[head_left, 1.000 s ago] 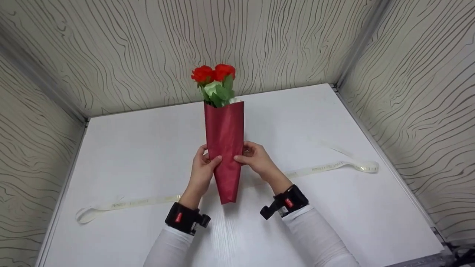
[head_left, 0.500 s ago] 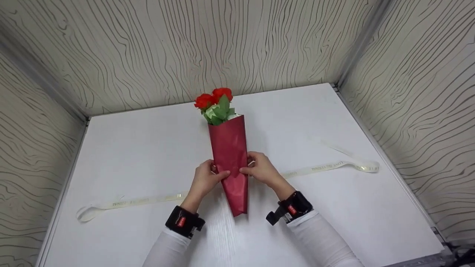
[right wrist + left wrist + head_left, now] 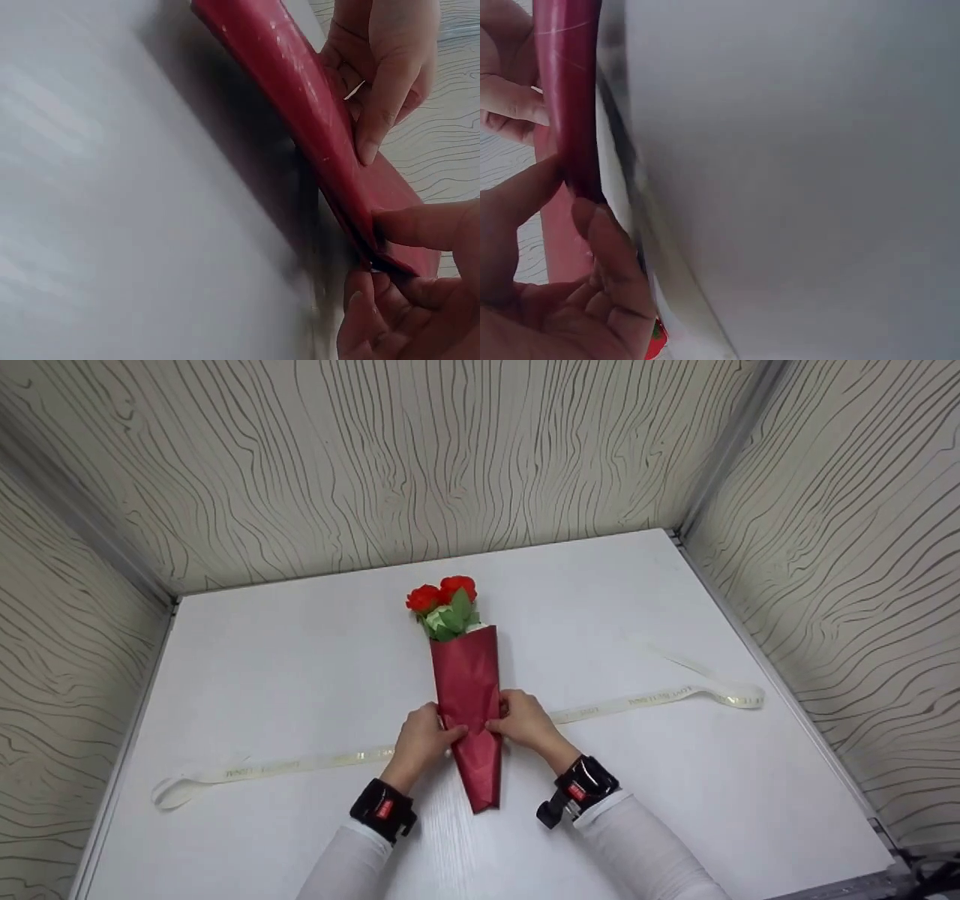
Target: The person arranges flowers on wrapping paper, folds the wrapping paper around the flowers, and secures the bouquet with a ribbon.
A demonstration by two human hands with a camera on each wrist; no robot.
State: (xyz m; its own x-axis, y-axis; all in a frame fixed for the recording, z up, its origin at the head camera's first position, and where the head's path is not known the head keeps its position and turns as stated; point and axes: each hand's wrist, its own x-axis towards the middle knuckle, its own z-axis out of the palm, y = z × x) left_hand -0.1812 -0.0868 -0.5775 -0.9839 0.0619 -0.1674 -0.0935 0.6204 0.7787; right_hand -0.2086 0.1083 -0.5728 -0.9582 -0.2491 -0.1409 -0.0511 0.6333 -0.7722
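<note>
A bouquet wrapped in dark red paper (image 3: 466,682) lies over the middle of the white table, its narrow end toward me. Two red roses (image 3: 441,593) and some green leaves stick out of its far, wide end. My left hand (image 3: 421,739) pinches the wrap's left edge, thumb on top and fingers beneath. On the opposite edge my right hand (image 3: 526,721) pinches in the same way. A cream ribbon (image 3: 637,703) with gold lettering runs crosswise under the bouquet; its middle is hidden. In the right wrist view a dark gap shows between the wrap (image 3: 300,97) and the table.
The ribbon's left end curls into a loop (image 3: 171,795), and its right end folds back in another loop (image 3: 742,697). Wood-patterned panels (image 3: 450,450) enclose the white table (image 3: 300,645) at the back and both sides.
Both hands have brought the bouquet down and toward me, from above the table to over the ribbon. The roses now appear lower in the head view. The hold has stayed the same.
</note>
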